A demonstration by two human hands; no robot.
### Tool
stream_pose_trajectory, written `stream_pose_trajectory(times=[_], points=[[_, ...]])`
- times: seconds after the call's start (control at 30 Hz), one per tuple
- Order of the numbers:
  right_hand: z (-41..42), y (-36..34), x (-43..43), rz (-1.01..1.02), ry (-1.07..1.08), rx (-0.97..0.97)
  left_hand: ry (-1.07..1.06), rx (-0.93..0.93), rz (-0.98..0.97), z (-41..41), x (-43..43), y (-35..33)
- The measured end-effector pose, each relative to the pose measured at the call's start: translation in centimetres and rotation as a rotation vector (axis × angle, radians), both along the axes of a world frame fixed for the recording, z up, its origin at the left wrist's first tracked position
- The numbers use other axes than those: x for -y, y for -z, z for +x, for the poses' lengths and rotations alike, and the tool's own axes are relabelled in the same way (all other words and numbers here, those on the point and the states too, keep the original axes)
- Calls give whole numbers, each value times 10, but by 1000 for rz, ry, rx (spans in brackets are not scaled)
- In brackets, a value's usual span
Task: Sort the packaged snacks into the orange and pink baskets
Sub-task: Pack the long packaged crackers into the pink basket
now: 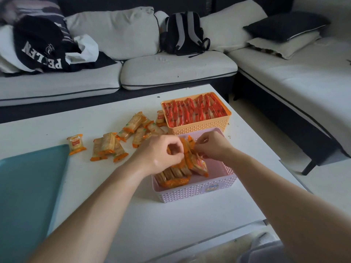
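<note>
The pink basket (197,192) stands on the white table, holding a row of orange-edged cracker packs (174,175) set on edge. Both hands are over it. My left hand (161,150) and my right hand (212,145) each pinch the top of the upright orange packs (187,147) between them. Just behind, the orange basket (199,128) is filled with red packs (195,111) in neat rows. Several loose orange cracker packs (133,130) lie scattered on the table to the left, and one single pack (76,144) sits apart.
A teal tray (28,186) covers the table's left side. The table's right edge drops to the floor close beside the baskets. Behind is a white sofa with a black backpack (182,33), dark clothing (41,46) and cushions.
</note>
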State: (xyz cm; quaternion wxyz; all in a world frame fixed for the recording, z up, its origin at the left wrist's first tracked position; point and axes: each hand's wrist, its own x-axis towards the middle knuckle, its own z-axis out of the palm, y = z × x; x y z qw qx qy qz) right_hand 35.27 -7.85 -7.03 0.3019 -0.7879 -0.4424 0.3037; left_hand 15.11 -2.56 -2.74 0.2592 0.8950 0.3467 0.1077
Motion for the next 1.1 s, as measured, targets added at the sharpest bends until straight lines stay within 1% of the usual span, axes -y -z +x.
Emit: stream_pose_trajectory(times=[0.1, 0.17, 0.3, 0.43, 0.5, 0.57, 0.6, 0.63, 0.7, 0.77, 0.83, 0.97, 1.0, 1.03, 1.1], points=[[1, -1, 0, -9, -22, 51, 81, -214, -151, -6, 10, -4], [4, -7, 2, 0, -4, 79, 80, -306, -148, -6, 17, -3], [7, -17, 9, 43, 39, 180, 60, -363, -117, -4, 23, 0], [14, -24, 15, 89, 64, 213, 71, -404, -35, -4, 28, -4], [17, -28, 19, 111, 85, 198, 69, -397, 15, -7, 28, -11], [17, -36, 24, 163, 85, 123, 30, -323, 43, -12, 22, -18], [16, -42, 26, 188, 50, 60, -4, -248, 44, -14, 18, -21], [14, -49, 29, 203, -26, -20, -37, -153, 28, -16, 15, -23], [9, -61, 35, 191, -253, -197, -76, 49, -61, -17, 9, -25], [2, -68, 41, 149, -431, -277, -96, 203, -155, -13, 7, -24], [-2, -69, 42, 164, -482, -218, -130, 299, -227, -6, 8, -21], [8, -68, 40, 198, -400, 0, -241, 470, -387, 18, 14, -16], [14, -66, 38, 185, -357, 72, -269, 495, -365, 23, 14, -13], [19, -62, 37, 161, -310, 163, -288, 475, -260, 27, 12, -10], [27, -53, 32, 78, -231, 376, -287, 324, 28, 32, 8, -5]])
